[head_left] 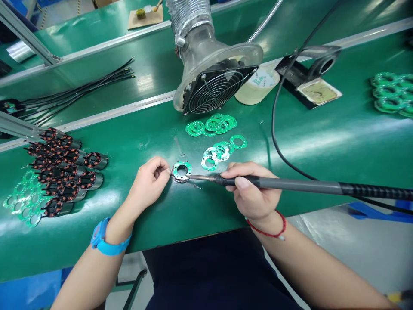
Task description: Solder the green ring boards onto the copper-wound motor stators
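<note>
The right hand (pixel 254 196) grasps a soldering iron (pixel 303 186) close to its metal end, thumb and fingers wrapped about the dark grip, and the tip points leftward to the lower right edge of a ring-shaped green board (pixel 188 166). That board lies on top of a copper-wound core (pixel 177 180) on the green bench (pixel 180 219), between the two hands, with a few thin wires sticking out at the lower right. The left hand (pixel 150 183) has its fingers curled in, thumb and forefinger at the core's left side; whether they pinch anything there I cannot tell. A blue wristband (pixel 111 246) circles the left wrist, a red bracelet (pixel 271 234) the right. Just beyond the core lie two loose groups of similar boards, a nearer cluster (pixel 222 150) and a farther pile (pixel 211 125), the latter in front of a hooded fan (pixel 219 90). A tape roll (pixel 254 88) stands beside the hood, near a soldering stand (pixel 306 77) with a sponge (pixel 319 92). Well to the left, more wound cores (pixel 66 168) stand grouped beside overlapping green rings (pixel 24 196).
</note>
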`<state>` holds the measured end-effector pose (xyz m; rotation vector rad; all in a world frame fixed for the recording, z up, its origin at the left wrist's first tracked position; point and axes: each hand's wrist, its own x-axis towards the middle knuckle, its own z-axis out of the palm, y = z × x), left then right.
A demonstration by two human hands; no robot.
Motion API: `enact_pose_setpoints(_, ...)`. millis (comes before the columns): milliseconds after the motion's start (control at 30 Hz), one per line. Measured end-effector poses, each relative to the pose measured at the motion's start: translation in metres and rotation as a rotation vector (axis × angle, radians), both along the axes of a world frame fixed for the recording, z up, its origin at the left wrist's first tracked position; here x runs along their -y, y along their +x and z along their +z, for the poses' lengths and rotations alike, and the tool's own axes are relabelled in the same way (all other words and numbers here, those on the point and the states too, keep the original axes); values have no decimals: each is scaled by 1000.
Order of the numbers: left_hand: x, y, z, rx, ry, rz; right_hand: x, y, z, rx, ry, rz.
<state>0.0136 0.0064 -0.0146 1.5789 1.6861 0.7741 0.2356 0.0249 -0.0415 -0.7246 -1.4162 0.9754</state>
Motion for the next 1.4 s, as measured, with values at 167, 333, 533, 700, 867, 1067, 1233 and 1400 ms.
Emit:
enact_pose_setpoints(167, 0, 0, 1, -4, -3, 6, 0, 1, 0, 9, 30, 40)
enact_pose_setpoints(333, 0, 0, 0, -8, 2, -1, -1, 2, 3, 39, 96, 81)
enact_pose_setpoints(533, -1, -2, 0, -27, 1, -29, 0, 1, 3, 12, 185, 12)
enact_pose_setpoints(700, 4, -5, 10, -157, 140, -82, -4, -10, 10, 247, 86, 84)
enact_pose_setpoints(867, 17, 8, 13, -484, 542, -489, -19, -26, 22, 634, 182, 282)
enact_pose_setpoints(1067, 22, 16, 4, -584, 559, -595, -28, -30, 24, 739, 244, 453)
enact_pose_setpoints(1233, 16, 4, 11, -256, 269, -351, -21, -28, 17, 699, 207, 302)
enact_pose_setpoints(1400, 11, 6, 5, 124, -36, -42, -10, -28, 16, 729, 268, 201)
